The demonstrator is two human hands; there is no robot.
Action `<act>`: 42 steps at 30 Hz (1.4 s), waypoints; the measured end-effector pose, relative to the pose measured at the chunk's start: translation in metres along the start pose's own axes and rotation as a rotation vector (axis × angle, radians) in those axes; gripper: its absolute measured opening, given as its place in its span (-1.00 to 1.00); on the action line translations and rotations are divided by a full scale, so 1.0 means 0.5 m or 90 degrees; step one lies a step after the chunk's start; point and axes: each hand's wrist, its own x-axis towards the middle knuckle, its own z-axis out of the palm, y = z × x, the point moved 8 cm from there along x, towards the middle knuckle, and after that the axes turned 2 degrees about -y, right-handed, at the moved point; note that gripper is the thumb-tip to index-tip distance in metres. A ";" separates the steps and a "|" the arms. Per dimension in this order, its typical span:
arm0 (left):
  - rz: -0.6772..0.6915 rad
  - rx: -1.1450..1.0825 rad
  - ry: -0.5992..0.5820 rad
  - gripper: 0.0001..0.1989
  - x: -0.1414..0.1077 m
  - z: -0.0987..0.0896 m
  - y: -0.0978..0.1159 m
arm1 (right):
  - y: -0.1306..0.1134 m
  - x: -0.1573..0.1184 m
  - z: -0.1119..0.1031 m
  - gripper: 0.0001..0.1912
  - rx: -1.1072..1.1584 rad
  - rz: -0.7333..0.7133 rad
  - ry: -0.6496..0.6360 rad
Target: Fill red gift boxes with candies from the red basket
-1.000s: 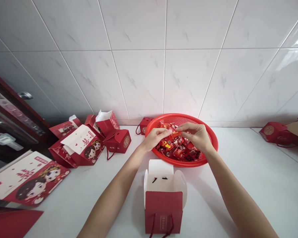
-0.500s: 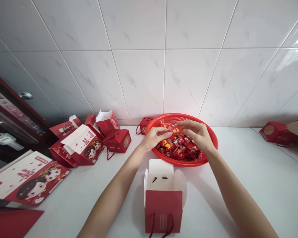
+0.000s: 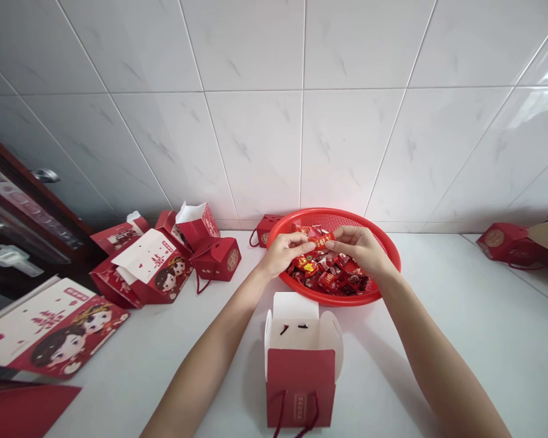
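Between my two hands is a red wrapped candy (image 3: 321, 241) with gold lettering. My left hand (image 3: 287, 252) pinches its left end, fingers closed. At the other end, the thumb and fingers of my right hand (image 3: 358, 248) are closed on it too. Both hands are above a red plastic basket (image 3: 389, 261) that holds many wrapped candies (image 3: 331, 277), mostly red with some gold. Nearer to me, between my forearms, a red gift box (image 3: 300, 386) stands upright with its white flaps open and a dark red cord handle hanging down its front.
Several red boxes stand at the left, among them a small closed box (image 3: 217, 258) and a box with cartoon figures (image 3: 158, 267). A larger printed box (image 3: 55, 328) lies nearer. Another red box (image 3: 268, 226) sits behind the basket. More boxes (image 3: 506, 243) are far right. A tiled wall (image 3: 256, 152) rises behind.
My right hand's fingers have come down and closed on the candy's right end. The candy now sits slightly lower and flatter between both hands. The boxes and basket stay put.
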 end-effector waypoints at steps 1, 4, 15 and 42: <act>-0.007 -0.010 -0.002 -0.59 0.000 0.000 -0.003 | 0.002 0.001 0.001 -0.62 0.018 0.002 -0.005; -0.021 -0.019 0.006 -0.60 -0.001 -0.004 -0.009 | 0.006 0.002 0.001 -0.62 0.039 0.010 -0.011; -0.025 -0.055 0.016 -0.52 -0.004 -0.012 -0.021 | -0.006 -0.001 -0.026 -0.64 -0.049 0.004 0.045; -0.003 0.013 0.067 -0.60 -0.005 -0.015 -0.014 | -0.004 -0.006 -0.067 -0.75 -0.521 -0.008 0.003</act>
